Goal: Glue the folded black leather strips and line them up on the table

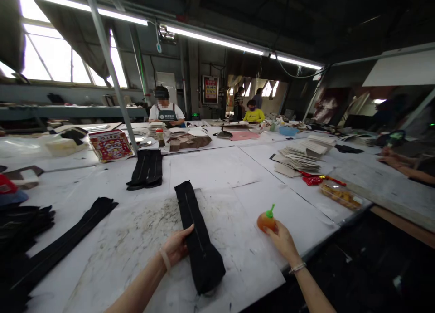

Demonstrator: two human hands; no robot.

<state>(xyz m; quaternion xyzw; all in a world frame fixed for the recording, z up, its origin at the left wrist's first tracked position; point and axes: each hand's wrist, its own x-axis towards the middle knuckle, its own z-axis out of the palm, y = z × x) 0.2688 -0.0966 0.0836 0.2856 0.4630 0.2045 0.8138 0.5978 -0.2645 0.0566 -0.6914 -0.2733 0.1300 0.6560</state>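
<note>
The white tabletop (210, 165) bears a black strip (199, 233), slanting over its stained part. The left hand (175, 248) grips the strip's left edge, thumb on top. The right hand (281, 240) is closed around an orange bottle (264, 222), green nozzle (270, 211) upward. Squeezing or tipping the bottle could spill its contents; a loose left hold could let the strip skew.

Left hand (176, 248) at the black strip's (195, 217) left edge, thumb on top, fingers curling beneath, left forearm (144, 280) slanting inward, right hand (282, 241) well right of the strip, fingers gripping, right forearm (311, 283) slanting inward
</note>
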